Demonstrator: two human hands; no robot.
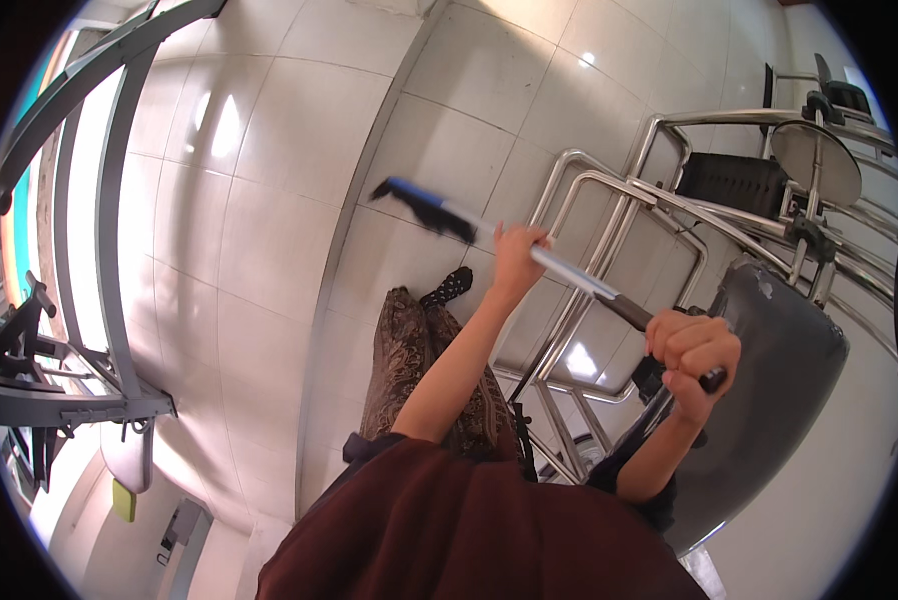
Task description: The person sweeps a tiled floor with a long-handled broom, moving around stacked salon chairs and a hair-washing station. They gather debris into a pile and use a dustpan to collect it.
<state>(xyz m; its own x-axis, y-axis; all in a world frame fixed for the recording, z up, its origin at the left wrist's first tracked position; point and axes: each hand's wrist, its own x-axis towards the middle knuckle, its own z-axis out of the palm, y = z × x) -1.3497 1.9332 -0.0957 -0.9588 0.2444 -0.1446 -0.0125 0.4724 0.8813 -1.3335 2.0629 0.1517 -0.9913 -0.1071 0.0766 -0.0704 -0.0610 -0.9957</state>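
Note:
A broom crosses the view slantwise, its blue head (416,190) and black bristles (441,217) at the far lower end, over the pale floor tiles. My left hand (520,259) is wrapped around the silver handle (572,271), partway along. Higher up, my right hand (693,356) grips the dark end section (632,310), whose tip pokes out past the fingers. Whether the bristles touch the floor is hard to tell. Just below the bristles shows my foot in a dark patterned sock (449,285).
Close on my right stand chrome tube frames (614,225) and a worn dark padded seat (779,375). A grey metal frame (111,217) rises at the left. One long straight edge (351,210) runs across the tiled floor (269,150), left of my legs.

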